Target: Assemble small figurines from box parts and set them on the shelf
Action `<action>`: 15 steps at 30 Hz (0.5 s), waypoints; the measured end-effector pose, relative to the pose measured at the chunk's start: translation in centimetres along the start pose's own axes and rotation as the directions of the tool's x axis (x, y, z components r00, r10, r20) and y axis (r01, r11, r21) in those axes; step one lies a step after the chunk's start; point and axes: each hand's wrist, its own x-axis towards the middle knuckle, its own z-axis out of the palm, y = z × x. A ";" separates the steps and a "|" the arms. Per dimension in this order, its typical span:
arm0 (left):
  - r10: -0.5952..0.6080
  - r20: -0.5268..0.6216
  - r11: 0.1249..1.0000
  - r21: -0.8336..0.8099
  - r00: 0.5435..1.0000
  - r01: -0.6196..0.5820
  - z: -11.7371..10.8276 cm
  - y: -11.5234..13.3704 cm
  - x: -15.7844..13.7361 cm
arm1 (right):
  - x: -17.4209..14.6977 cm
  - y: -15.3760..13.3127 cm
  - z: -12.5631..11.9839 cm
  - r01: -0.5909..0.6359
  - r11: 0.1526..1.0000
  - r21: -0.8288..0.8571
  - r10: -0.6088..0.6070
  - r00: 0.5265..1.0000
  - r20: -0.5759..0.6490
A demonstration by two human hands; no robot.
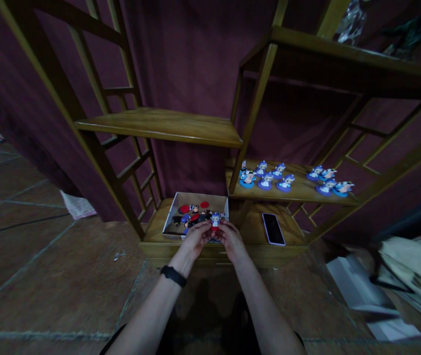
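Observation:
Between my two hands, over the front edge of an open cardboard box, is a small figurine point(215, 220) with purple hair and a red lower part. My left hand point(197, 235) grips it from the left, fingers closed; a dark band circles that wrist. From the other side my right hand point(230, 237) pinches the same figurine. Inside the box point(217, 199) lie several loose figurines point(194, 217) and red round bases point(184, 209), jumbled together. Part of the box's front is hidden behind my hands.
Several purple and blue figurines point(265, 180) stand in two groups on the shelf point(299, 191) to the right. A phone point(273, 229) lies on the lower board. An upper wooden shelf point(162, 123) overhangs the box. White boxes point(362, 283) and bags lie on the floor at right.

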 end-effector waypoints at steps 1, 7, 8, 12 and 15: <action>-0.001 0.008 1.000 0.003 1.000 0.001 0.1 0.0 -0.2 | -0.1 -0.1 0.1 0.011 1.000 -0.016 -0.011 1.000 0.005; 0.013 0.007 1.000 0.023 1.000 -0.013 0.2 -0.1 -0.6 | -0.2 0.3 0.0 0.061 0.997 -0.048 -0.061 0.998 0.010; 0.018 0.011 0.999 0.026 1.000 -0.018 0.0 -0.2 -0.6 | -0.1 0.4 -0.1 0.066 0.997 -0.043 -0.065 0.998 0.021; 0.037 0.019 0.999 0.028 0.999 -0.038 -0.5 -0.2 -0.2 | 0.1 0.6 -0.2 0.075 0.996 -0.056 -0.070 0.994 0.082; 0.037 0.017 0.999 0.026 0.999 -0.037 -0.8 -0.3 0.0 | 0.2 0.7 -0.2 0.084 0.992 -0.098 -0.077 0.994 0.078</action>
